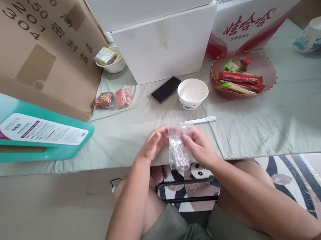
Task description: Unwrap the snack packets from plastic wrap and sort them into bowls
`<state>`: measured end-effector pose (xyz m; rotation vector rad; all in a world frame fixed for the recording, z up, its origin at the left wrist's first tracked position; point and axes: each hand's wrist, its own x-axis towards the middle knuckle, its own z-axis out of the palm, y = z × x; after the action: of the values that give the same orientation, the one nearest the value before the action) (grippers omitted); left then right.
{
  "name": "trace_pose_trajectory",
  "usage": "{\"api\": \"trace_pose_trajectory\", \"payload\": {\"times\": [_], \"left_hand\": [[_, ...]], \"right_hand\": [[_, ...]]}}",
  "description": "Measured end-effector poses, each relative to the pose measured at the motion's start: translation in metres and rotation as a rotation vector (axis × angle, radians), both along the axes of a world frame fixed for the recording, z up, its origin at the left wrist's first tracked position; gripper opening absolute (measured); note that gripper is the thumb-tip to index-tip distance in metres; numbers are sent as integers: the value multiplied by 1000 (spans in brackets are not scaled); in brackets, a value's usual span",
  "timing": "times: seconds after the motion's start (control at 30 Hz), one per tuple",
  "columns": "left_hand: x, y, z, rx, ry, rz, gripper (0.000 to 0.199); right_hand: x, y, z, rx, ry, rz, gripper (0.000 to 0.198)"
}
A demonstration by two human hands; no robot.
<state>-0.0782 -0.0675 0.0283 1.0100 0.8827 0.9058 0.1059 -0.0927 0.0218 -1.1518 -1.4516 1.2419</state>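
My right hand (200, 144) pinches a crinkled clear plastic bag (180, 151) between thumb and fingers, close to the table's front edge. The bag hangs down past that edge. At its upper left side is my left hand (154, 144), thumb apart from the fingers; the fingertips reach the bag's edge, and whether they grip it is not clear. Just beyond the hands lies a slim white-handled tool (204, 120), its left end partly hidden by the bag. Farther back stand a paper bowl (193, 92) with a blue pattern and a black phone (166, 89) lying flat.
A pink glass bowl (269, 71) holds several wrapped snacks. Two small snack packs (104, 100) lie left, before a white bowl (115, 66). A teal jug (78, 150), a cardboard box (42, 62) and white boxes (169, 43) border the table. A paper cup (311, 34) lies far right.
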Motion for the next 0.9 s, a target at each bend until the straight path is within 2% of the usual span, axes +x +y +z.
{"api": "trace_pose_trajectory", "payload": {"times": [0.07, 0.17, 0.23, 0.33, 0.43, 0.57, 0.63, 0.7, 0.8, 0.87, 0.9], "left_hand": [[13, 2, 0, -36, 30, -86, 59], [22, 10, -3, -2, 198, 54, 33], [23, 15, -4, 31, 214, 128, 24], [23, 18, -6, 32, 180, 80, 26], [24, 18, -5, -36, 227, -47, 30], [25, 23, -2, 20, 178, 7, 17], [23, 27, -1, 27, 119, 27, 12], [20, 32, 0, -5, 67, -13, 16], [21, 36, 4, 11, 83, -77, 24], [24, 38, 10, 46, 107, -42, 23], [27, 39, 13, 54, 108, -5, 27]], "right_hand": [[1, 8, 0, -68, 3, -106, 20], [2, 14, -2, -115, -8, -75, 28], [6, 16, -2, -132, -90, -40, 28], [12, 18, -1, -113, -229, -60, 16], [17, 20, 0, -162, -234, -51, 18], [23, 24, 2, -248, 72, 20, 23], [25, 25, 3, -239, 209, 54, 18], [25, 26, 4, -220, 258, 78, 22], [23, 24, 4, -202, 172, 42, 29], [24, 26, 7, -165, 68, -32, 29], [27, 29, 10, -125, 20, -85, 41]]}}
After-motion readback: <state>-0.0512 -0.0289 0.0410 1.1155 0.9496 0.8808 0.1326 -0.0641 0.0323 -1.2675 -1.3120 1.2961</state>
